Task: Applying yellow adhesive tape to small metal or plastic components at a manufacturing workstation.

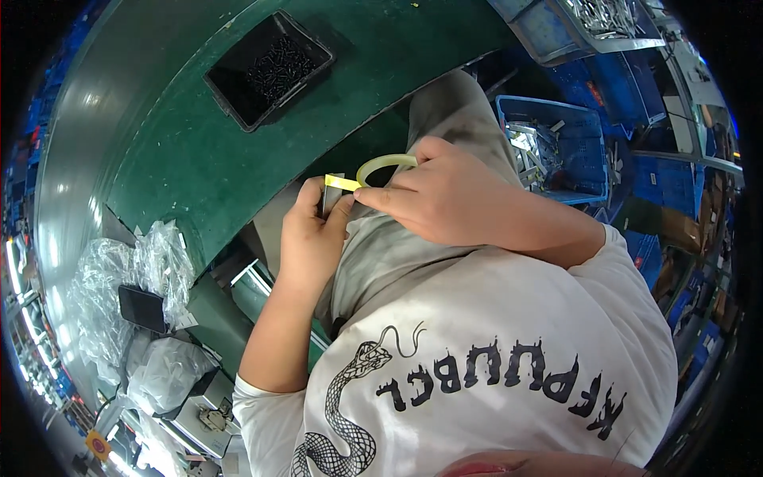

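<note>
Over my lap, my left hand [311, 228] pinches a small flat grey piece [332, 195] that looks like metal, between thumb and fingers. A roll of yellow tape [368, 168] is gripped in my right hand [447, 193], whose thumb side is at the roll's rim. From the roll a short bright yellow strip [342, 183] runs left across the top of the grey piece. My right index finger stretches along to the strip, its tip close to my left thumb. The far side of the roll is hidden behind the right hand.
On the green table [183, 151] stands a black bin [230, 87] of small dark parts. Clear plastic bags [103, 274] and a black box [143, 308] lie at the left. A blue crate [556, 107] stands right of my leg; a grey-blue bin [540, 36] holds metal parts.
</note>
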Action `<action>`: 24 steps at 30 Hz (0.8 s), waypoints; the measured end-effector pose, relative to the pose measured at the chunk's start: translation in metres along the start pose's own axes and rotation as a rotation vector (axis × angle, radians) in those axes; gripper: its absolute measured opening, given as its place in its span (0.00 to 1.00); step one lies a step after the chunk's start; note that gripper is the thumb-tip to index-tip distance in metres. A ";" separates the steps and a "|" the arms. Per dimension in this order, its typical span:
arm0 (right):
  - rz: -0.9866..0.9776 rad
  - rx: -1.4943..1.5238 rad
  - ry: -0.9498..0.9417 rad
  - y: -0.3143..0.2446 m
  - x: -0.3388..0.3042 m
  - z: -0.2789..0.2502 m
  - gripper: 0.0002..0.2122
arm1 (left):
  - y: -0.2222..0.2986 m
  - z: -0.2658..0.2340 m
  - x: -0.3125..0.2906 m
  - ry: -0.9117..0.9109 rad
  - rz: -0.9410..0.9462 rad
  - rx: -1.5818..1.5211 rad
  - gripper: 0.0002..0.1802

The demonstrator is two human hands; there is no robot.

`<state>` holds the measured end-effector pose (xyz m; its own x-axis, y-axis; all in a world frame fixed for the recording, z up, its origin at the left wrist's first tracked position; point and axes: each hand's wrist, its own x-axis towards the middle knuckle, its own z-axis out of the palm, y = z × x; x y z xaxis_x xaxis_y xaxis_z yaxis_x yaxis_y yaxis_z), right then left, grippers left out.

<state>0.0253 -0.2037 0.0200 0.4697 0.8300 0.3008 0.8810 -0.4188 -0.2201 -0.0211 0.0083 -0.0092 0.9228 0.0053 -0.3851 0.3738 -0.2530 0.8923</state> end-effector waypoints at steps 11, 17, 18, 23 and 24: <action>0.062 0.003 -0.017 0.001 -0.003 0.000 0.17 | 0.003 -0.002 -0.001 -0.012 -0.047 -0.018 0.09; 0.079 0.006 -0.047 0.003 -0.004 -0.001 0.17 | 0.004 0.000 -0.004 0.002 -0.015 -0.118 0.09; 0.080 0.006 -0.047 0.003 -0.004 -0.001 0.17 | 0.003 0.000 -0.004 0.010 -0.009 -0.141 0.09; 0.112 0.041 -0.038 0.004 -0.006 0.004 0.17 | 0.001 0.000 -0.004 0.011 0.009 -0.154 0.11; 0.112 0.042 -0.039 0.005 -0.006 0.005 0.17 | 0.000 0.000 -0.004 0.013 0.023 -0.170 0.12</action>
<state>0.0264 -0.2086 0.0129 0.5621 0.7926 0.2364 0.8194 -0.4949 -0.2891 -0.0248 0.0081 -0.0072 0.9319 0.0139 -0.3623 0.3622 -0.0860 0.9281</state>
